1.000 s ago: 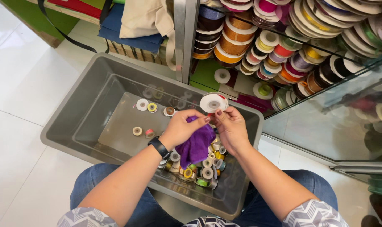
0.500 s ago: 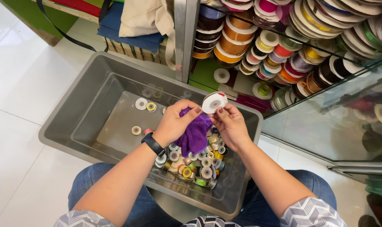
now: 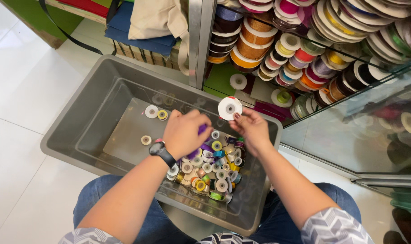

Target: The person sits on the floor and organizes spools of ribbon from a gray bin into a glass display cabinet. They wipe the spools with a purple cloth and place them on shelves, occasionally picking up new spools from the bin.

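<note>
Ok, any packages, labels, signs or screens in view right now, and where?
white spool: round, red-edged paper face label, in the right hand, above the grey bin.
smartwatch: black, on the left hand wrist; screen hidden.
shelf spools: round white paper faces, behind glass, top right.

Beyond the metal post [image 3: 201, 40] we see shelves crowded with ribbon reels [image 3: 305, 45] behind a glass panel [image 3: 382, 122], while left of that post lie a beige bag [image 3: 158, 18], blue cloth [image 3: 124, 27] and white floor tiles [image 3: 29, 86].
</note>
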